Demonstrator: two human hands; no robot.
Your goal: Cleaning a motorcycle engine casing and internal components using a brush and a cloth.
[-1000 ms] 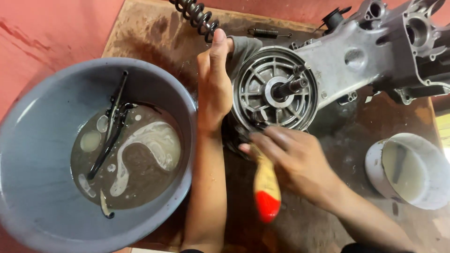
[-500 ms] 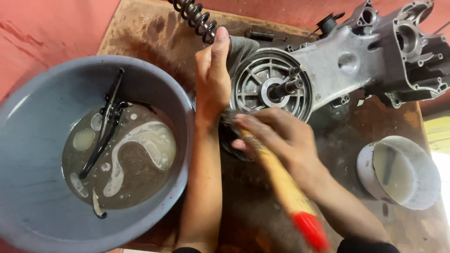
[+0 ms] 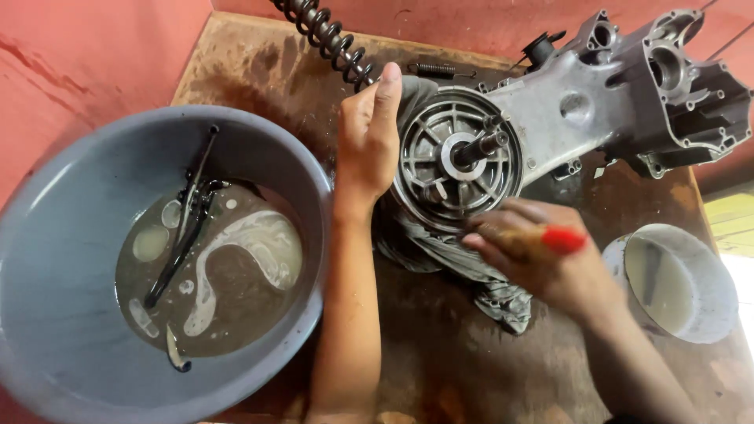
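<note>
A grey metal engine casing (image 3: 565,118) lies on a wooden board, its round finned disc (image 3: 455,161) with a central shaft facing up. My left hand (image 3: 367,137) lies flat against the disc's left rim, fingers pointing away from me. My right hand (image 3: 534,255) is below the disc, shut on a brush with a red-tipped wooden handle (image 3: 561,239); the bristle end is hidden under the hand at the disc's lower rim. A dirty grey rag (image 3: 471,267) lies under the casing.
A large blue-grey basin (image 3: 47,259) at left holds murky liquid and a black metal part (image 3: 184,220). A small white bowl (image 3: 707,314) of cloudy liquid stands at right. A black coil spring (image 3: 326,35) lies at the top. The board (image 3: 236,71) sits on a red floor.
The brush has swung round: its red handle end, which pointed toward me and to the lower right, now points to the right above my hand. My left hand stays on the disc.
</note>
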